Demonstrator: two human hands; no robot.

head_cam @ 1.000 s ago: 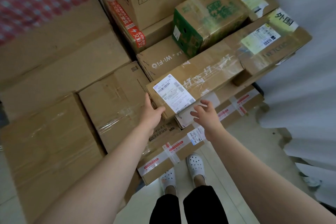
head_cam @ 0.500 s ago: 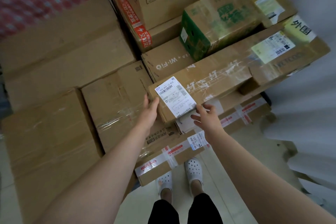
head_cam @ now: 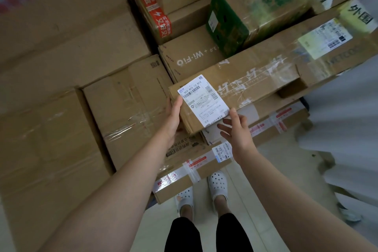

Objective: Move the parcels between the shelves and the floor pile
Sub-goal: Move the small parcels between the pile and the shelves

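Long parcel: lying atop the floor pile, over a taped box.
Left hand: grasping its near left corner.
Right hand: pinching its near right corner, thumb touching the label.

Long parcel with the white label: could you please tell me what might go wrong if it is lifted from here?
1. The left hand and right hand grip only the near end of the parcel; its far end could sag and twist free.
2. The green box appears to rest against its far part and may topple if dragged.
3. The shoes stand below the held end, so a drop could hit the feet.
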